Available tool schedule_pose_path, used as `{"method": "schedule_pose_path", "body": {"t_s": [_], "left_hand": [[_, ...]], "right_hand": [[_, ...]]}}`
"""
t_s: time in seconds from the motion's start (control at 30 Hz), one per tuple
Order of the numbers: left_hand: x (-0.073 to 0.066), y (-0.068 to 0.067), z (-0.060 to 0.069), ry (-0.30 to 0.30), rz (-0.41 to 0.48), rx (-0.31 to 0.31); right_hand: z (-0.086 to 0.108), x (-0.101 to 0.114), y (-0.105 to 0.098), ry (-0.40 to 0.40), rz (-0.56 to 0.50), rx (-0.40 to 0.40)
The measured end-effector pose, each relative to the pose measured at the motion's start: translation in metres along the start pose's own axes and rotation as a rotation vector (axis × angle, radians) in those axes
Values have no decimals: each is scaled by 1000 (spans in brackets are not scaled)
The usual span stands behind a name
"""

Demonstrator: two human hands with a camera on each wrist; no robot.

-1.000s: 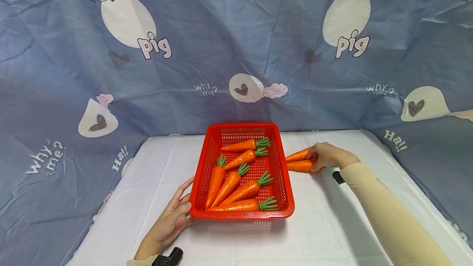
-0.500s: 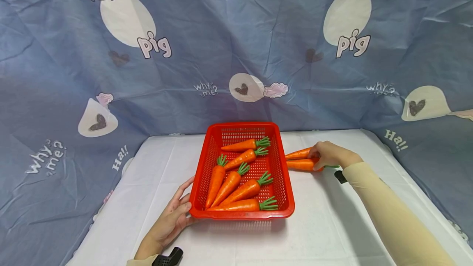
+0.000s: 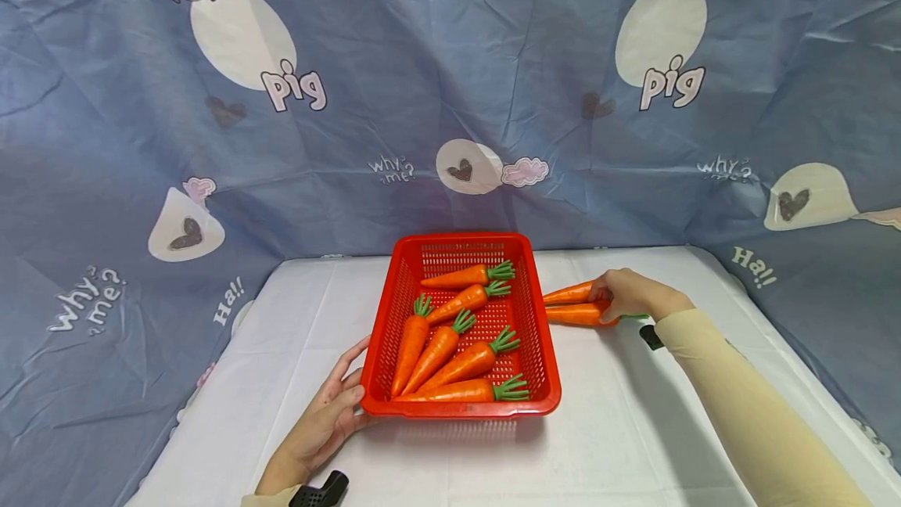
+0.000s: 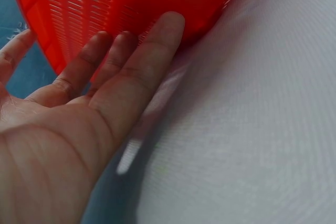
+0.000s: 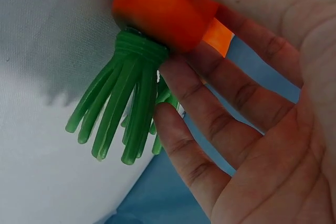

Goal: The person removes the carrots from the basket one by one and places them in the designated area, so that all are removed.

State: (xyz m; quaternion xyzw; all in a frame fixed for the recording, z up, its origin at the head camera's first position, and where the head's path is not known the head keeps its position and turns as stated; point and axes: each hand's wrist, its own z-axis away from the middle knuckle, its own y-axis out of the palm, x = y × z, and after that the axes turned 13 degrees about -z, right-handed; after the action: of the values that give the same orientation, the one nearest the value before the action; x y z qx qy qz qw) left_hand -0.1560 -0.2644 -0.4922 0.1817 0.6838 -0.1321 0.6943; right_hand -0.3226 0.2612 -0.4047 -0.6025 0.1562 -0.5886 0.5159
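Observation:
My left hand [image 3: 327, 413] is at the front left corner of a red plastic basket [image 3: 461, 410]. In the left wrist view, the fingers [image 4: 139, 72] of that hand are extended against or very near the basket's outer wall [image 4: 113, 3]. On the white cloth right of the basket, my right hand [image 3: 626, 296] holds an orange carrot [image 3: 577, 314] near its leafy end. The right wrist view shows the carrot's green tops [image 5: 121, 93] hanging free, with thumb and fingertips on its thick end. A second carrot [image 3: 568, 294] lies just behind, partly hidden by the hand.
Several carrots [image 3: 436, 350] with green tops lie inside the basket, pointing various ways. A white cloth [image 3: 605, 429] covers the table. Blue printed fabric [image 3: 450, 92] hangs behind and along both sides, bounding the work area.
My right hand has shifted very slightly right, with the front carrot barely moving along. The left hand and basket stay where they were.

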Motion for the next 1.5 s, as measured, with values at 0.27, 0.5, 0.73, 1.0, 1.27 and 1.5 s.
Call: {"method": "schedule_pose_path", "body": {"t_s": [0.27,0.5,0.73,1.0,1.27,1.5], "left_hand": [[-1,1,0,-26,-19,-19],[-1,2,0,-27,-17,-23],[-1,2,1,-31,-18,-26],[2,-1,1,5,1,14],[0,0,2,42,3,35],[-2,1,2,57,4,39]], "right_hand": [[2,-1,-2,-38,3,-3],[3,2,-3,-45,3,-10],[4,7,-8,-35,1,2],[1,13,-13,-62,-18,-15],[3,28,-19,-134,-14,-40],[-1,47,-22,-124,-53,-47]]}}
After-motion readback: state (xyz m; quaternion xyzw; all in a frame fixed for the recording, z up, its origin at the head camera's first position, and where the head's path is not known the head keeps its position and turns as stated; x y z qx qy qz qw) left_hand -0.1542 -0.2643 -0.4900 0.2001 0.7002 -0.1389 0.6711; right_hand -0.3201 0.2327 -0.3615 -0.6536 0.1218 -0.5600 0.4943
